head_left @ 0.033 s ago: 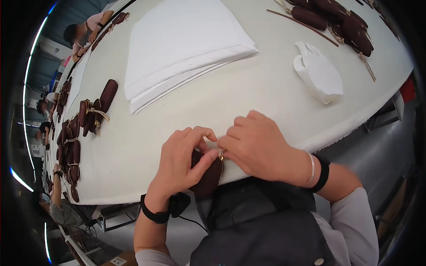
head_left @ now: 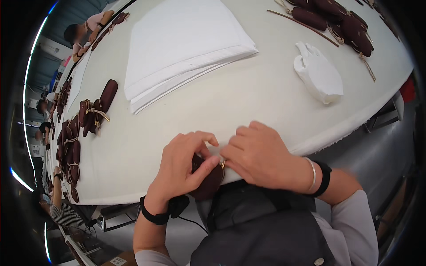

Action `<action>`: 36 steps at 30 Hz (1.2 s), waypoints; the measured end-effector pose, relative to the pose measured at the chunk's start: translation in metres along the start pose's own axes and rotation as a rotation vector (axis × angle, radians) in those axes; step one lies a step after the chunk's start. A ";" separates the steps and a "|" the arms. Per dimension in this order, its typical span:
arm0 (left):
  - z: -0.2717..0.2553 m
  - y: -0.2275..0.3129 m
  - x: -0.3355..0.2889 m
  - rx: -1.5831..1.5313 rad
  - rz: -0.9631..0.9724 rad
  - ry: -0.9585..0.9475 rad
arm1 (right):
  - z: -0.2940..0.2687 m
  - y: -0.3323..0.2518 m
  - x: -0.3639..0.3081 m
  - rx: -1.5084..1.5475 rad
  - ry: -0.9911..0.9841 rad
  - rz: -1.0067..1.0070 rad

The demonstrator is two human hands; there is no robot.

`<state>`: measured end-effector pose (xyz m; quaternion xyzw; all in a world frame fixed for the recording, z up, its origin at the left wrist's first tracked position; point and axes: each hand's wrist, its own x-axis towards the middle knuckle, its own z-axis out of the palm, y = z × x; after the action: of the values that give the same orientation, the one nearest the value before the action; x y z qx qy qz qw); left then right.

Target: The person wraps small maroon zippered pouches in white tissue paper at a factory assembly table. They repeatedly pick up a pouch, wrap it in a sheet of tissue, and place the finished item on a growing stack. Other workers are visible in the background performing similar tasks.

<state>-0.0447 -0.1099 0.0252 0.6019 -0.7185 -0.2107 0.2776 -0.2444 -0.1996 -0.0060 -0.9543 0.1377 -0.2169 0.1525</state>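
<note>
At the near edge of the white surface (head_left: 248,102), the person's left hand (head_left: 182,170) and right hand (head_left: 259,155) met over a small dark brown leather pouch (head_left: 208,181). The fingers of both hands were bent and grasping the pouch at its top, where a small gold ring (head_left: 222,165) showed. A stack of white sheets (head_left: 177,48) lay farther back. More brown pouches (head_left: 84,119) lay at the left, and a crumpled white glove (head_left: 318,73) at the right.
</note>
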 end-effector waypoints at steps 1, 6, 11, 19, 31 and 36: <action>0.000 0.004 -0.004 -0.087 -0.001 -0.012 | -0.001 -0.007 -0.010 0.100 0.024 -0.010; 0.006 -0.004 -0.037 0.051 0.221 0.100 | 0.011 -0.021 -0.045 0.267 0.121 -0.038; 0.012 -0.002 -0.050 0.225 0.344 0.168 | 0.017 -0.019 -0.048 0.304 0.159 -0.061; 0.014 -0.005 -0.040 0.142 0.193 0.099 | 0.017 -0.020 -0.044 0.374 0.194 0.009; 0.012 0.001 -0.034 0.078 0.002 0.079 | 0.035 -0.017 0.008 0.202 0.216 0.033; 0.022 -0.010 -0.055 0.086 0.104 0.303 | 0.034 -0.025 -0.007 0.248 0.278 0.045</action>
<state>-0.0446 -0.0582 -0.0056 0.6001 -0.7070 -0.0722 0.3673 -0.2303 -0.1666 -0.0289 -0.8858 0.1508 -0.3583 0.2535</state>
